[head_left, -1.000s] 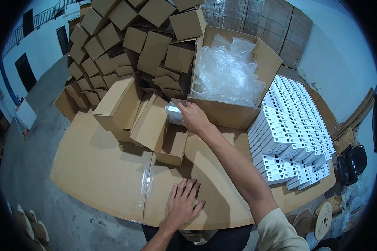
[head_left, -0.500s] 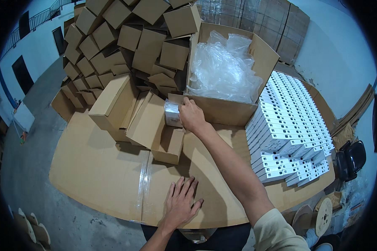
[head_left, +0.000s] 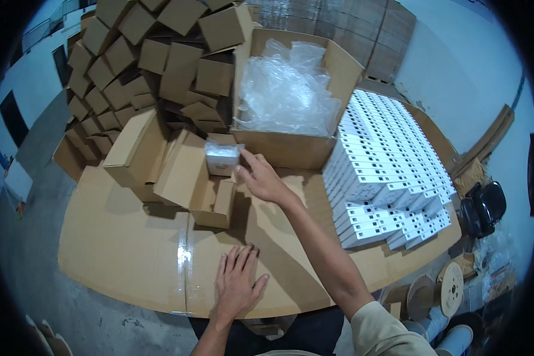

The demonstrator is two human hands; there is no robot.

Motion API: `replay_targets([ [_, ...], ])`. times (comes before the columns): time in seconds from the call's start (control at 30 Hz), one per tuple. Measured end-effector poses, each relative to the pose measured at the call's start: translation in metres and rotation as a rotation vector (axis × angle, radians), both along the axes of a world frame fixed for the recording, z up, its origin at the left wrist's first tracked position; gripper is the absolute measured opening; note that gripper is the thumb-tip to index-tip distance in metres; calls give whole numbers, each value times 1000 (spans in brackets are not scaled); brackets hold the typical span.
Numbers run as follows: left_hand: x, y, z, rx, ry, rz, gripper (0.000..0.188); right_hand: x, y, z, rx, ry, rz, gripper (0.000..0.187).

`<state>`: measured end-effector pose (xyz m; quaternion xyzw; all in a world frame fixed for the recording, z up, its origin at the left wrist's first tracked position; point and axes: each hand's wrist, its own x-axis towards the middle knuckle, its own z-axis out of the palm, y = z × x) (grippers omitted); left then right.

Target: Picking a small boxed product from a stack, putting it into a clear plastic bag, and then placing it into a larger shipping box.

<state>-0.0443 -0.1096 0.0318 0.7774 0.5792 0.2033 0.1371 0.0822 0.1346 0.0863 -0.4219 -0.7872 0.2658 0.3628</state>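
A small white box in clear plastic wrap (head_left: 222, 159) sits at the far end of an open brown carton (head_left: 210, 218). Just to its right is my right hand (head_left: 262, 178), thumb and forefinger apart, the fingertips close to the wrapped box; whether they touch it I cannot tell. My left hand (head_left: 238, 283) lies flat with fingers spread on the cardboard-covered table (head_left: 124, 255), near its front edge, holding nothing. Left of the open carton, another brown carton (head_left: 130, 148) stands with its flaps up.
Many folded brown cartons (head_left: 178, 71) are piled at the back left. A large carton of clear plastic bags (head_left: 288, 95) stands behind my right hand. Stacked white boxes (head_left: 391, 172) fill the table's right side. A black chair (head_left: 483, 207) and wooden spools (head_left: 451, 288) are beyond.
My right hand has loosened from the wrapped box and drawn slightly back, its fingers now apart. The whole view has shifted a little; my left hand stays flat on the table.
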Motion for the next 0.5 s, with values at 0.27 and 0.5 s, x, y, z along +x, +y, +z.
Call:
replay_targets([
  [0.27, 10, 4, 10, -12, -9, -5, 73, 91, -100, 58, 480, -114, -223, 23],
  [0.5, 7, -1, 9, -47, 55, -2, 69, 204, -142, 97, 666, -246, -542, 37],
])
